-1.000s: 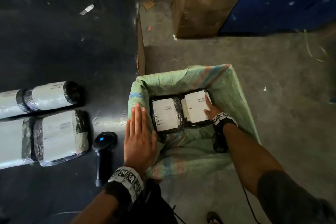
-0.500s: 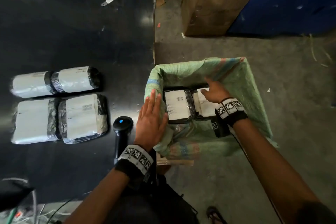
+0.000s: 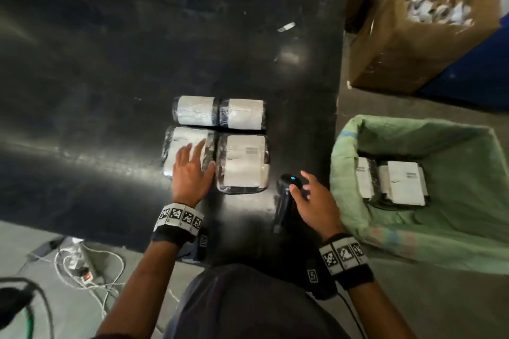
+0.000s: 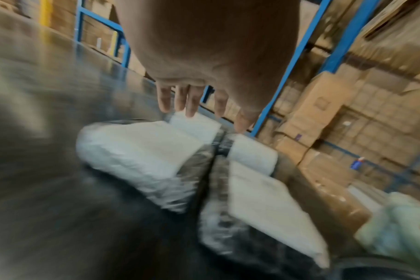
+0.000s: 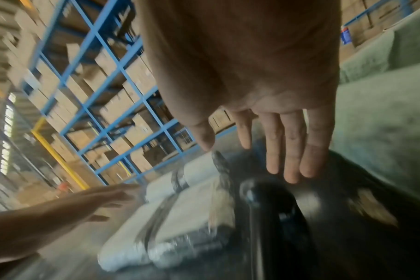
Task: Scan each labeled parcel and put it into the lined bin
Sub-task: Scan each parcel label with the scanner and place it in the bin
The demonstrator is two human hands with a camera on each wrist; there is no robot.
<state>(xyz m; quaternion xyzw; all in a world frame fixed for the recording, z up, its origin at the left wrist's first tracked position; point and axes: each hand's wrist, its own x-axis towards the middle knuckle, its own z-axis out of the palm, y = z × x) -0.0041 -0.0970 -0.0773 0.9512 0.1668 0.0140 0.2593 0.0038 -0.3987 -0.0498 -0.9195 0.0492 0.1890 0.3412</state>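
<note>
Both hands have left the bin since a second ago. Left hand (image 3: 190,173) was flat on the bin's left rim, now sits over the near-left parcel (image 3: 180,150) on the tabletop (image 3: 110,77). Right hand (image 3: 314,201) was down on a parcel inside the bin, now hovers at the scanner (image 3: 286,195).

Left fingers (image 4: 190,100) straight and spread, gripping nothing; can't tell if they touch the parcel wrap. Right fingers (image 5: 290,147) also extended and released, just above the scanner head, thumb near its top; contact unclear in the blur.

Four labeled parcels in a two-by-two block toward the tabletop's right edge: near-left, near-right parcel (image 3: 242,164), far-left parcel (image 3: 194,110), far-right parcel (image 3: 243,113). All touching or nearly so, white labels up.

Scanner lies on the tabletop between the near-right parcel and the right edge, blue light on its head, handle pointing to the near edge.

Lined bin (image 3: 347,162) stands on the floor just off the tabletop's right edge, green woven liner folded over the rim. Two binned parcels (image 3: 402,183) lie side by side in it, labels up.

Cardboard box (image 3: 399,44) of paper scraps beyond the bin.
</note>
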